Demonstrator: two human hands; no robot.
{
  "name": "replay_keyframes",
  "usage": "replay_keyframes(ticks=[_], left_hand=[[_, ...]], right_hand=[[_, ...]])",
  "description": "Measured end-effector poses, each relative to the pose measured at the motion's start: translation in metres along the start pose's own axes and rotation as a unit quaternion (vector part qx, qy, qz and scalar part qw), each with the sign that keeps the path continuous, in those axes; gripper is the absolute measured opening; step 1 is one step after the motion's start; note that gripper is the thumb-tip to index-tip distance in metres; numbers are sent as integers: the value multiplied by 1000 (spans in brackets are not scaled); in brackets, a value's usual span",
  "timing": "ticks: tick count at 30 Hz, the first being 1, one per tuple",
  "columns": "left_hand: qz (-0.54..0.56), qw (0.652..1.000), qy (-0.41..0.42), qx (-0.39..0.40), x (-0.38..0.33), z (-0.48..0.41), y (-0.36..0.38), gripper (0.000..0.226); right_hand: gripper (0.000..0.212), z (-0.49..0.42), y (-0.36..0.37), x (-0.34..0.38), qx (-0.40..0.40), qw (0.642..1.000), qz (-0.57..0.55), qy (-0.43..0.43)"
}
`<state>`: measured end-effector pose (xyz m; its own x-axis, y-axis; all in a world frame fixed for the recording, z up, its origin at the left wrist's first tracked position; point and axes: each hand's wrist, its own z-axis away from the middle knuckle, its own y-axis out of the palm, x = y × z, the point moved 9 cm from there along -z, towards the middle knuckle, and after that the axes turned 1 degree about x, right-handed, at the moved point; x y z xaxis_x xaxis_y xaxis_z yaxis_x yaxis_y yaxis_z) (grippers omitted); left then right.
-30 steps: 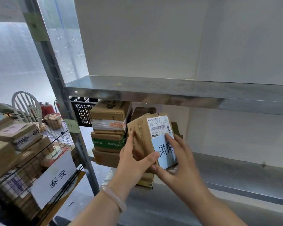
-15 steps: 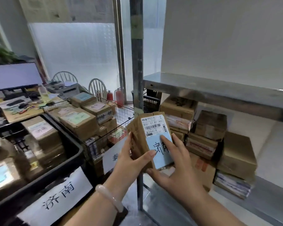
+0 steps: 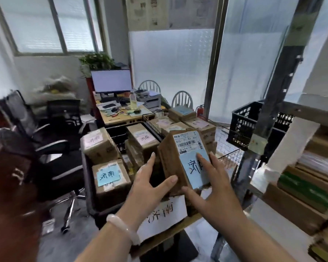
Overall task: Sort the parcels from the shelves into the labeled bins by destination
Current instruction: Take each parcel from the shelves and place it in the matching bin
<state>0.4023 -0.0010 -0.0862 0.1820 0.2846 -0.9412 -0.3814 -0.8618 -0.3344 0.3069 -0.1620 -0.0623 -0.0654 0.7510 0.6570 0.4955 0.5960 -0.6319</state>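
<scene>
Two hands, left hand (image 3: 150, 188) and right hand (image 3: 214, 190), grip rectangular cardboard parcel (image 3: 173, 157).

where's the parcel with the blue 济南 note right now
In the head view the parcel is centre frame, held between the left hand and right hand, above the black bin whose front sign also reads 济南.

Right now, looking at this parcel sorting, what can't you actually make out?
All in the head view:
- Blue note on the held parcel: the right hand covers part of its writing.
- Small print on its shipping label: too small to read.
- White sign on the black bin: both hands, including the left hand, hide its top.
- Shelf parcels: cut off by the right edge.
- Dark shape at left: blurred.
</scene>
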Motion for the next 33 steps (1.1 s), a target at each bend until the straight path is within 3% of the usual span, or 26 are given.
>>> replay_keyframes(ticks=[6, 11, 21, 33], left_hand=[[-70, 993, 5, -94, 37, -6, -90, 77], [-55, 989, -2, -137, 62, -14, -128, 69], [-52, 985, -33, -158, 91, -48, -152, 80], [-66, 977, -64, -193, 104, -84, -160, 72]], right_hand=[[85, -37, 70, 23, 40, 999, 1, 18], [85, -71, 121, 25, 144, 987, 51, 49], [83, -106, 217, -22, 370, 905, 167, 129], [95, -132, 272, -39, 488, 834, 224, 127]])
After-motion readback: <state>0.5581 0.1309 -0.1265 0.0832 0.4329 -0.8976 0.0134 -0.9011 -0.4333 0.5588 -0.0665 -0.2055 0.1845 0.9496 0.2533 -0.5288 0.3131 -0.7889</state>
